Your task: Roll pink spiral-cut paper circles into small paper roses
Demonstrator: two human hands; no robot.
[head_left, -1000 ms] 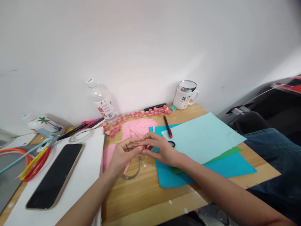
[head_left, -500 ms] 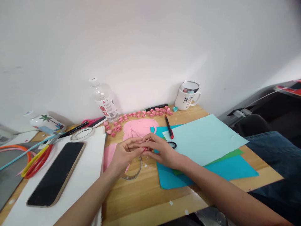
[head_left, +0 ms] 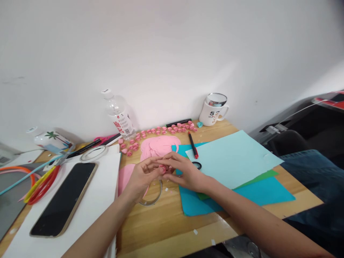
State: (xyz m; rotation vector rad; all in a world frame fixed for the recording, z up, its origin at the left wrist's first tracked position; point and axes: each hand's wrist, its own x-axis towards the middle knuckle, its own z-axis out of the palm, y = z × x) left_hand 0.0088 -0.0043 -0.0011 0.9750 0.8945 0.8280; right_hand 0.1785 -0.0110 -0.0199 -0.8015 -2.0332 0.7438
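Observation:
Between the fingertips of both hands is a small rolled pink paper piece (head_left: 162,169), its spiral end showing. My left hand (head_left: 142,176) pinches it from the left, and my right hand (head_left: 184,171) closes round it from the right, the fingertips of both meeting. Flat pink paper pieces (head_left: 158,145) lie heaped just behind the hands. Many small pink paper rolls (head_left: 159,129) stand in rows near the wall. A roll of tape (head_left: 154,201) lies on the table, partly under my left hand.
Blue paper (head_left: 193,206) and pale blue paper (head_left: 236,157) lie at right, with a red-black pen (head_left: 192,145). Behind stand a white mug (head_left: 211,114) and a bottle (head_left: 122,120). At left, a phone (head_left: 64,199) rests on white paper (head_left: 92,211), near scissors (head_left: 44,184).
The pink roll has turned between the fingers and shows more of its spiral end. Both hands stay in nearly the same place.

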